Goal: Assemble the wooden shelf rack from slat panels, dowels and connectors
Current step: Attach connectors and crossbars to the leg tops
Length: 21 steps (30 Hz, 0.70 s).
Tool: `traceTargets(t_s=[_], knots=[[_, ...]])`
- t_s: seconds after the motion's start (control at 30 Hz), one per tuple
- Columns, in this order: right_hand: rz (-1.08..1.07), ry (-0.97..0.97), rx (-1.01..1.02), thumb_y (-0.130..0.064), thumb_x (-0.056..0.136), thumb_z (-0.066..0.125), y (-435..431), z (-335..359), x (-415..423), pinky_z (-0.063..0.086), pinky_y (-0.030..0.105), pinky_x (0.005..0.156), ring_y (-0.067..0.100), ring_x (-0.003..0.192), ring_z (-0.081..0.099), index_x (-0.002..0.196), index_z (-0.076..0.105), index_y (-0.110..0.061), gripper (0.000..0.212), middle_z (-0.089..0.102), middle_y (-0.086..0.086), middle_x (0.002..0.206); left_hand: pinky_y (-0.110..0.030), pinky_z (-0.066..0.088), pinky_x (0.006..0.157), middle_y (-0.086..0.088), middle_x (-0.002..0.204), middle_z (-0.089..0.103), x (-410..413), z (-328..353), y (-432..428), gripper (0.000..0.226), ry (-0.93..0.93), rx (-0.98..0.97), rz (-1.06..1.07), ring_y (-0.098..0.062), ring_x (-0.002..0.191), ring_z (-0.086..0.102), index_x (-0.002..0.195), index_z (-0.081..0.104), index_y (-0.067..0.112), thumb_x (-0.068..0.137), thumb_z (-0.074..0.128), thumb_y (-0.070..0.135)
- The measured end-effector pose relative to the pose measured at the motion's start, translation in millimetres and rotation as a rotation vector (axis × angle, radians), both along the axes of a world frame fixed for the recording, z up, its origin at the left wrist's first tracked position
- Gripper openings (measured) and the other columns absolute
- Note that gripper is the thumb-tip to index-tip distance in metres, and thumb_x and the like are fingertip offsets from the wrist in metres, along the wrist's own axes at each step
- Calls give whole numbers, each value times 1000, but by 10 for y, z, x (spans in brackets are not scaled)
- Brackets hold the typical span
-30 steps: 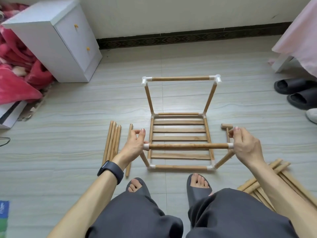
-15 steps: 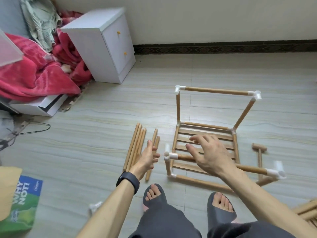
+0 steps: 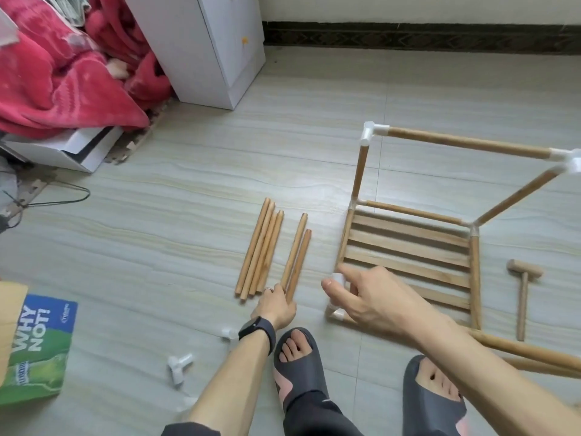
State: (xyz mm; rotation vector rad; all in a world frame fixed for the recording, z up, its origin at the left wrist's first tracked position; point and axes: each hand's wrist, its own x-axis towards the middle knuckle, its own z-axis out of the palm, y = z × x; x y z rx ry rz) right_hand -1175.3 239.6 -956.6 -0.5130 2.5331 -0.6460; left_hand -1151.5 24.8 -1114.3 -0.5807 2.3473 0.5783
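Left hand (image 3: 274, 306) curls round the near end of a dowel pair (image 3: 297, 256) on the floor, mid-frame. Just right of it, right hand (image 3: 374, 298) touches the white connector (image 3: 338, 278) at the near-left corner of the rack (image 3: 408, 247), too blurry to say if it's pinching.

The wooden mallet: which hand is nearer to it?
Right. The right hand is over the rack's near left corner, left of the mallet; the left hand is farther left, at the loose dowels.
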Motion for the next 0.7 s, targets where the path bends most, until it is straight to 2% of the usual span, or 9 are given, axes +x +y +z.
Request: traceTargets(t_s=[0.17,0.3,0.53,0.7], knots=[[-16,143,52,-77,89,22,43,28,-159,44,33,54,13,59,57,80,54,-29,59,64,-5,66,-43,48,93,-13,134,45,-22,-230,79,44,20,-156,-99,-33,120,55,138,41,20,100,55,37],[-16,212,26,-76,89,22,42,-14,-148,42,31,52,9,58,55,75,50,-29,57,63,-6,64,-44,49,88,-18,127,56,-12,-346,-5,38,123,-184,-3,-36,113,61,137,39,12,103,51,23],[-21,252,0,-77,90,24,57,-52,-134,33,27,46,8,52,52,68,46,-31,56,59,-5,57,-41,47,79,-15,123,62,-51,-388,-280,31,149,-217,57,-34,111,62,122,46,12,103,51,36],[-13,304,59,-78,91,19,39,-37,-155,35,32,51,8,57,51,71,44,-29,58,56,-7,60,-40,46,87,-10,133,58,-54,-192,-345,38,46,-271,7,-30,120,58,130,46,15,102,48,41]])
